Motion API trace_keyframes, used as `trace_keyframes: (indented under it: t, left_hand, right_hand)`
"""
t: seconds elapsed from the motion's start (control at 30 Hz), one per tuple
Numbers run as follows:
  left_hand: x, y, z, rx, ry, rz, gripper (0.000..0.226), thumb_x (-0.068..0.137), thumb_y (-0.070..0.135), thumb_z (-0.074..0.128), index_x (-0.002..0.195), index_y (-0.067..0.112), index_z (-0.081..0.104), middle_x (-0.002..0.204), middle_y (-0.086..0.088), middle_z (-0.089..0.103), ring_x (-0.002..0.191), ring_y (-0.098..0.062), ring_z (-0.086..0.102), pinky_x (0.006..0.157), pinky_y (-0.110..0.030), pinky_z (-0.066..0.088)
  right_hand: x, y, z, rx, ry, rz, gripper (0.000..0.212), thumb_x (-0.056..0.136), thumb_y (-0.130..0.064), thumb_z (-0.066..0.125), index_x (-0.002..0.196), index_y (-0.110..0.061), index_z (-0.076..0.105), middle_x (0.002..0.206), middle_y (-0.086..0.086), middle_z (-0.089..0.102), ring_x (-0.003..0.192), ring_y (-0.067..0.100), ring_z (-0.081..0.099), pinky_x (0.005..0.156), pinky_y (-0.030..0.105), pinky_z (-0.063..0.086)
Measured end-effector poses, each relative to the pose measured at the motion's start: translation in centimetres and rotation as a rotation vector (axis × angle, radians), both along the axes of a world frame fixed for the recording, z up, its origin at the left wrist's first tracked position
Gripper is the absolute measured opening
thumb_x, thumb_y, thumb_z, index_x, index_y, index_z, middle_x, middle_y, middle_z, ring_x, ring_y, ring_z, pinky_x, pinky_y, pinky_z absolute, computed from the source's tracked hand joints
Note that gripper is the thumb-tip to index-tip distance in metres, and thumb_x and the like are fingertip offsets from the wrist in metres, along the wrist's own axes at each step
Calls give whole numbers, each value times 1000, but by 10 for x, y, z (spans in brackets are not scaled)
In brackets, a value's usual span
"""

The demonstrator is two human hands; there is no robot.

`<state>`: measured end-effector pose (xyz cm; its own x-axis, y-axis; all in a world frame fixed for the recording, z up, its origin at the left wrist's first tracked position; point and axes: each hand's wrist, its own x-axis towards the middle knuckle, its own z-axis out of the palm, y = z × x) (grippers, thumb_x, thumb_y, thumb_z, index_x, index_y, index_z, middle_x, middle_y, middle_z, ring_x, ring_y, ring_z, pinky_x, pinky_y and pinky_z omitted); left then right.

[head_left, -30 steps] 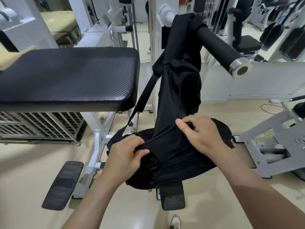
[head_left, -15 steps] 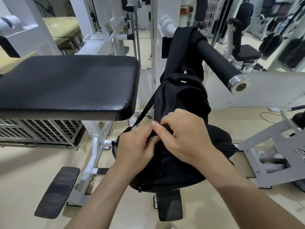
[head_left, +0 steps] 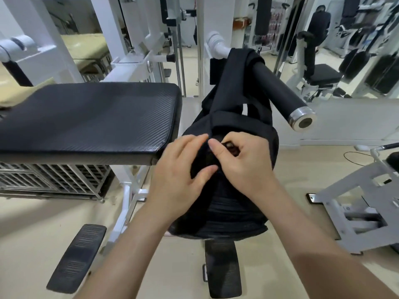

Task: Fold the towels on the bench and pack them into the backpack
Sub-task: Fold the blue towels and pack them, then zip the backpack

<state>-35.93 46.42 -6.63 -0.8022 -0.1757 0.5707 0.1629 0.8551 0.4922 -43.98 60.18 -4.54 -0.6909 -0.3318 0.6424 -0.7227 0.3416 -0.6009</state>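
A black backpack (head_left: pixel 235 212) hangs by its strap from a black padded bar (head_left: pixel 278 87) of a gym machine, right of centre. Both my hands are on its upper front. My left hand (head_left: pixel 181 175) presses and holds the fabric. My right hand (head_left: pixel 239 160) pinches something small and dark, apparently the zip pull, near the top. The black padded bench (head_left: pixel 86 117) lies to the left with nothing on its pad. A beige towel edge (head_left: pixel 26 91) shows at the bench's far left. The bag's inside is hidden.
White machine frames (head_left: pixel 129 61) stand behind the bench. A wire rack (head_left: pixel 54 180) sits under it. Black footplates (head_left: pixel 75 257) lie on the beige floor below. Another grey machine frame (head_left: pixel 362 203) stands at the right.
Both hands moved up the backpack from its lower part to near its top, coming close together. The bag's front now looks drawn together where it was spread apart before.
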Motion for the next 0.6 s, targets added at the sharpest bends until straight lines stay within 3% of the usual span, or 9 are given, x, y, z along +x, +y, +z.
trace_keyframes:
  t: [0.17, 0.3, 0.4, 0.5, 0.6]
  left_hand:
    - [-38, 9, -5, -102, 23, -24, 14, 78, 15, 58, 92, 13, 63, 84, 4, 66, 75, -14, 57, 64, -28, 43]
    - [-53, 12, -4, -144, 78, -86, 10, 78, 7, 59, 87, 8, 65, 77, 0, 67, 69, -14, 57, 59, -30, 45]
    - [-62, 6, 2, -154, 104, -74, 12, 79, 15, 67, 87, 7, 65, 78, -1, 66, 69, -14, 56, 63, -28, 43]
    - [-66, -5, 3, -78, 100, -28, 13, 79, 10, 73, 89, 7, 64, 79, 5, 61, 70, -8, 49, 67, -23, 44]
    - [-66, -13, 0, 29, 69, 40, 13, 79, 3, 71, 87, 8, 62, 80, 9, 57, 70, -2, 44, 67, -18, 38]
  right_hand:
    - [-4, -1, -15, 95, 81, -40, 31, 85, -24, 63, 58, -14, 53, 56, -10, 44, 59, 15, 44, 57, 27, 33]
    - [-10, 6, -17, 124, 60, -92, 28, 89, -29, 60, 65, -15, 58, 61, -10, 52, 62, 13, 48, 58, 25, 34]
    - [-29, 32, -19, 12, -132, -147, 34, 91, -36, 59, 65, -13, 61, 57, -7, 56, 59, 10, 53, 57, 25, 38]
    - [-64, 86, -46, -103, -393, -250, 43, 89, -32, 64, 57, -5, 52, 49, -8, 47, 52, 8, 43, 56, 27, 33]
    - [-72, 112, -69, -239, -685, -264, 45, 86, -26, 67, 54, -3, 46, 55, 9, 45, 57, 20, 43, 58, 35, 36]
